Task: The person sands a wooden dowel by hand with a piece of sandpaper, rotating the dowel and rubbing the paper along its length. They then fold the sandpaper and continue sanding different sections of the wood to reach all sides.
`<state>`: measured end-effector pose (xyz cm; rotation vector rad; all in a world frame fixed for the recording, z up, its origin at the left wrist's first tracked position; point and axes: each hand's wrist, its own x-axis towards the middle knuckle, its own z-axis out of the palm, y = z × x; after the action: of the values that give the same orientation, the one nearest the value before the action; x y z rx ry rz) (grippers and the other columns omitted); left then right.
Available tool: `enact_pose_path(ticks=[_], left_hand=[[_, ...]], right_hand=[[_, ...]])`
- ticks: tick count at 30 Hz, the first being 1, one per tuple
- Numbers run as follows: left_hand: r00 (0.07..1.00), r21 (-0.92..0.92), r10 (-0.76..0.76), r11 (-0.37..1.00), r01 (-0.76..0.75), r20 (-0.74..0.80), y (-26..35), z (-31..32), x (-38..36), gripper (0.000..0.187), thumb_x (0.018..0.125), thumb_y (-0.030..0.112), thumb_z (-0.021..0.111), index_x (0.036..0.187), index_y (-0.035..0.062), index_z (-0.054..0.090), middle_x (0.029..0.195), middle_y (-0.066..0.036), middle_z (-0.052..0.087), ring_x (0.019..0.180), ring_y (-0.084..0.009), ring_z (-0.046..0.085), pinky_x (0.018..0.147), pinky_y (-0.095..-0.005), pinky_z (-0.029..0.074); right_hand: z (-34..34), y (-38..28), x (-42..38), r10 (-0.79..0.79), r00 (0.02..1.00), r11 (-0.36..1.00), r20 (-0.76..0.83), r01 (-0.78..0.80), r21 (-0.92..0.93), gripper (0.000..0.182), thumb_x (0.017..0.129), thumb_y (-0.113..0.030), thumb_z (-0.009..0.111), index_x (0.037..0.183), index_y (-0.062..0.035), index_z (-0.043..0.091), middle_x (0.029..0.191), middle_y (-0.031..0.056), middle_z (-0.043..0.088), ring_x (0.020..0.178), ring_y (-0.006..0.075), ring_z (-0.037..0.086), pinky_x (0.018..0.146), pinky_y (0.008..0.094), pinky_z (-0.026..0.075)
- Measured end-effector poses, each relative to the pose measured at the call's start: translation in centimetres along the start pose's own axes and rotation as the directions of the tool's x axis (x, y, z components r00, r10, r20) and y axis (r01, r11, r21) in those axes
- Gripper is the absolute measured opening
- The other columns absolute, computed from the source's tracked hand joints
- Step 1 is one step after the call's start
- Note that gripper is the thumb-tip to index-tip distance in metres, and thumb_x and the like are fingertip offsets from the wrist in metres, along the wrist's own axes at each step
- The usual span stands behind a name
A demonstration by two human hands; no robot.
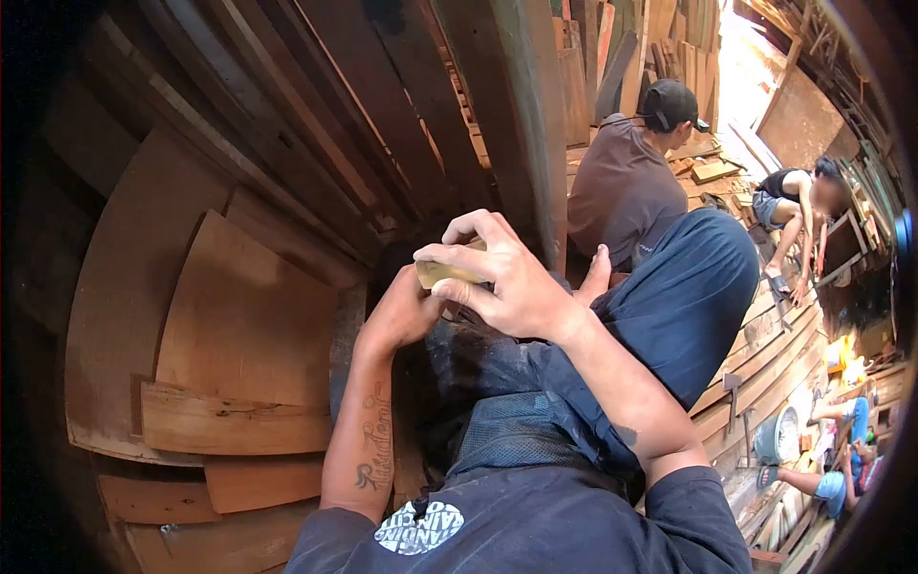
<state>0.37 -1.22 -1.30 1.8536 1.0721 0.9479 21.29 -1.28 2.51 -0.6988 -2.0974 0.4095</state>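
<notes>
A small yellowish block is in my right hand, pinched between the thumb and bent fingers. Just below and to the left of it, my left hand is curled closed against the block's lower side. Its fingertips are partly hidden behind my right hand, and what they grip cannot be made out. Both hands are close together above my lap, over dark trousers. The surface directly under the hands is dark and mostly hidden.
Wooden panels lean at the left, with upright planks above. A person in a cap sits close behind my raised knee. Another person bends over at the right. A hammer and a metal bucket are at lower right.
</notes>
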Motion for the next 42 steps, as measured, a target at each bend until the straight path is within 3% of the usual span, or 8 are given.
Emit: enact_pose_path(ticks=[5,9,12,18,27,28,32,42], left_hand=[[0.994,-0.030,-0.102,0.994,0.103,0.033,0.6,-0.1,0.8,0.024,0.109,0.017,0.067,0.122,-0.0016,0.073,0.089,-0.009,0.075,0.081,-0.0163,0.069,0.077,-0.0374,0.057],[0.989,-0.023,0.134,0.990,-0.136,-0.061,-1.6,0.8,0.6,0.034,0.113,0.032,0.070,0.121,-0.0007,0.074,0.087,-0.008,0.073,0.077,-0.0151,0.064,0.073,-0.0358,0.055],[0.995,0.038,-0.074,0.997,0.071,0.061,-0.3,-0.6,0.5,0.031,0.113,0.030,0.069,0.117,-0.0008,0.073,0.088,-0.009,0.074,0.078,-0.0153,0.066,0.074,-0.0350,0.056],[0.968,0.036,0.233,0.972,-0.231,-0.090,-1.0,1.3,1.0,0.042,0.115,0.039,0.069,0.113,-0.0030,0.071,0.086,-0.006,0.072,0.076,-0.0142,0.064,0.071,-0.0354,0.055],[0.993,-0.077,-0.110,0.991,0.113,0.044,0.0,0.3,0.2,0.027,0.111,0.022,0.071,0.120,-0.0026,0.072,0.093,-0.008,0.075,0.083,-0.0158,0.069,0.076,-0.0372,0.058],[0.980,-0.014,0.190,0.982,-0.191,-0.051,-1.7,1.2,0.7,0.025,0.108,0.017,0.069,0.124,-0.0018,0.072,0.100,-0.010,0.077,0.089,-0.0166,0.070,0.082,-0.0374,0.059],[0.982,-0.042,-0.171,0.984,0.175,0.086,0.3,-0.9,0.7,0.024,0.111,0.013,0.067,0.129,-0.0016,0.073,0.109,-0.010,0.079,0.099,-0.0163,0.071,0.091,-0.0363,0.059],[0.999,-0.085,-0.050,0.995,0.051,0.014,0.3,-1.0,0.8,0.029,0.110,0.022,0.072,0.126,-0.0019,0.071,0.099,-0.011,0.077,0.091,-0.0142,0.067,0.084,-0.0358,0.058]], right_hand=[[-0.9,1.8,-0.1,0.097,0.995,0.995,-0.023,-0.096,0.042,0.037,0.101,-0.020,0.081,0.137,-0.0103,0.079,0.126,0.0148,0.062,0.121,0.0329,0.064,0.108,0.0445,0.054],[0.0,0.5,0.1,0.027,0.999,0.998,0.022,-0.028,0.062,0.037,0.103,-0.021,0.079,0.139,-0.0097,0.079,0.126,0.0150,0.063,0.119,0.0320,0.067,0.106,0.0438,0.055],[-0.9,0.9,0.5,0.029,0.998,0.992,0.048,-0.035,0.121,0.038,0.104,-0.022,0.079,0.140,-0.0089,0.078,0.127,0.0153,0.063,0.120,0.0313,0.067,0.106,0.0435,0.055],[-0.2,0.7,0.3,0.034,0.999,0.999,0.043,-0.035,0.031,0.039,0.103,-0.022,0.079,0.140,-0.0097,0.078,0.126,0.0149,0.065,0.121,0.0323,0.066,0.107,0.0448,0.055],[-0.8,0.4,0.2,0.078,0.996,0.997,0.033,-0.079,0.028,0.037,0.102,-0.022,0.080,0.138,-0.0115,0.079,0.126,0.0142,0.065,0.119,0.0336,0.066,0.106,0.0455,0.055],[-0.4,0.5,0.2,0.003,0.999,0.999,0.035,-0.002,-0.033,0.038,0.101,-0.025,0.081,0.138,-0.0135,0.080,0.126,0.0135,0.064,0.121,0.0339,0.065,0.108,0.0468,0.054],[-1.4,0.5,0.2,0.046,0.999,0.995,-0.002,-0.046,-0.085,0.036,0.101,-0.032,0.080,0.132,-0.0143,0.081,0.119,0.0129,0.067,0.116,0.0364,0.064,0.105,0.0487,0.054],[-2.0,0.7,0.4,0.052,0.998,0.982,-0.039,-0.058,-0.178,0.036,0.097,-0.028,0.083,0.130,-0.0137,0.082,0.114,0.0120,0.068,0.108,0.0340,0.063,0.098,0.0459,0.055]])
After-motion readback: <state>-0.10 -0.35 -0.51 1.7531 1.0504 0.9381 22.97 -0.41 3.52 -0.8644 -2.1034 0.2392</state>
